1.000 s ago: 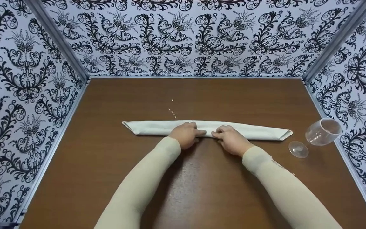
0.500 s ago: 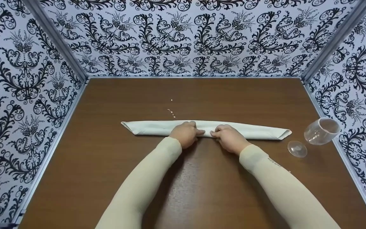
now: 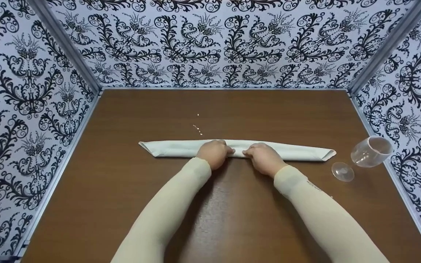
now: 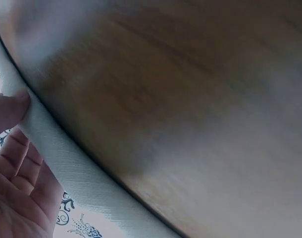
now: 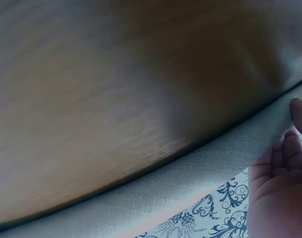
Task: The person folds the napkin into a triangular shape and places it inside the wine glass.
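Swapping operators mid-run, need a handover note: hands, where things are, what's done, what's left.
Left hand: fingers curled on the near edge of the napkin, at its middle.
Right hand: same grip, just beside the left.
Napkin: already folded into a long narrow band lying across the table, ends pointed.
Wine glass: lying on its side by the right wall, clear of the napkin, untouched.
Left: probably further folding or rolling of the band from the middle; the glass likely comes in after.
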Demonstrator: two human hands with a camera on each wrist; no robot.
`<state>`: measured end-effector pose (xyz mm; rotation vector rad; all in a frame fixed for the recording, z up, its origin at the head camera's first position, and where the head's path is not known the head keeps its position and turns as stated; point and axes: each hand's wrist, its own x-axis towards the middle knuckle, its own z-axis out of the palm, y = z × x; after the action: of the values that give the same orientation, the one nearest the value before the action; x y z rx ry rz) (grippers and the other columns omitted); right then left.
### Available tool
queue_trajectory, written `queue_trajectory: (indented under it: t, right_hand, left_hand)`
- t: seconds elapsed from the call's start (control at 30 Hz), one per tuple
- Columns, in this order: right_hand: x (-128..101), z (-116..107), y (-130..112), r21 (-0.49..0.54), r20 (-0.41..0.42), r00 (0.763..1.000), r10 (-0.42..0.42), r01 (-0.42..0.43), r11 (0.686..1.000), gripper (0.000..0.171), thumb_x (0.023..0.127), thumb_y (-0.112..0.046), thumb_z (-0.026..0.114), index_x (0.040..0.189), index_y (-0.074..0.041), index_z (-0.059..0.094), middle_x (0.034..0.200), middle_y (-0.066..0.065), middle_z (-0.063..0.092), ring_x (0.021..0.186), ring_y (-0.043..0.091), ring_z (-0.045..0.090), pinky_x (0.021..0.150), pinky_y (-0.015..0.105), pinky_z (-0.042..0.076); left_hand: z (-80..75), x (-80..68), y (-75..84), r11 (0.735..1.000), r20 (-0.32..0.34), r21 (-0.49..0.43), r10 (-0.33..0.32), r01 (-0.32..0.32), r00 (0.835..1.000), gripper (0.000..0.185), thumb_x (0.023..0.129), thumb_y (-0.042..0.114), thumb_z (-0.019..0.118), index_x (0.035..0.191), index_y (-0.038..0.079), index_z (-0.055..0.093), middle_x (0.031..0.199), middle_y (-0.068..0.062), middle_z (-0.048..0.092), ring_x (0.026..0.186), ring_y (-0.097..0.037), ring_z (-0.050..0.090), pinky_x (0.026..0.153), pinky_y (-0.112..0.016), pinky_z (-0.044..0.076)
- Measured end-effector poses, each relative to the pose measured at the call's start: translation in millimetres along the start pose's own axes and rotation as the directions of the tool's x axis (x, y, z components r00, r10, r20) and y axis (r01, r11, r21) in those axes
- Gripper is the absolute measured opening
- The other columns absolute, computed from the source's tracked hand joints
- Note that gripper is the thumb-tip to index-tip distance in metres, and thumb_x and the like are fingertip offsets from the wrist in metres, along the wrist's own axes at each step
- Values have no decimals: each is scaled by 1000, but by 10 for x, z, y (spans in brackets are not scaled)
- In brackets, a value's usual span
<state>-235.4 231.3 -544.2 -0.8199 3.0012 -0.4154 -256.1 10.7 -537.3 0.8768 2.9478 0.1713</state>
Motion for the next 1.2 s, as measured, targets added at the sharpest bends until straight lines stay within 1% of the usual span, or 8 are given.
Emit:
queue_trajectory:
  t: [0.17,0.23,0.4,0.47,0.63,0.9,1.07,1.2]
  right_hand:
    - [42,-51,-2,57,69,996,58,-62,996,30,105,-2,56,123,-8,79,118,12,78,115,33,72,103,49,56]
    - [68,-71,-1,100,114,987,115,-127,987,30,107,-7,55,127,-9,77,124,13,77,121,34,70,111,51,51]
    - [133,-94,17,182,189,953,238,-273,945,34,108,-7,51,133,-13,74,136,12,72,136,36,61,120,54,42]
    - [146,-90,22,192,188,949,255,-290,938,36,106,-4,51,131,-13,75,133,13,71,133,36,62,116,53,46]
    - [142,-75,5,180,150,950,273,-298,937,32,105,-4,56,127,-16,76,120,11,67,115,32,66,102,49,54]
    - [60,-23,-24,16,15,986,168,-168,986,26,104,-5,60,118,-14,81,116,9,73,112,34,66,101,48,55]
    - [-10,1,-46,-79,3,993,116,-115,990,26,107,-15,59,121,-11,80,109,10,63,100,29,54,88,45,50]
    - [-44,5,-62,-112,37,996,77,-73,991,29,110,-16,54,124,-6,77,111,11,64,101,31,59,87,47,54]
  left_hand:
    - [-62,8,1,995,58,-77,-66,70,996,39,103,13,61,130,37,76,124,2,77,119,-22,72,101,-40,58]
    - [-83,27,0,988,90,-112,-97,107,991,43,103,9,61,132,36,75,131,3,75,126,-21,69,106,-40,56]
    - [-101,89,3,971,124,-172,-148,168,981,42,103,8,60,134,33,74,137,5,73,133,-23,65,111,-43,53]
    - [-86,109,5,967,111,-188,-153,172,982,37,106,12,57,134,30,74,133,2,75,128,-24,68,107,-44,55]
    - [-32,132,11,975,46,-169,-137,143,989,21,107,17,58,123,23,72,119,-4,78,113,-26,73,96,-44,58]
    - [-19,29,20,998,-33,62,7,-5,999,18,102,20,64,109,21,81,118,-2,69,111,-25,68,92,-39,60]
    - [22,-56,-5,996,-47,78,56,-52,997,21,103,19,62,118,23,76,113,-3,72,105,-26,72,86,-43,61]
    - [50,-93,-15,992,-53,86,92,-88,994,32,102,20,66,132,31,69,109,-6,73,98,-29,73,81,-47,62]
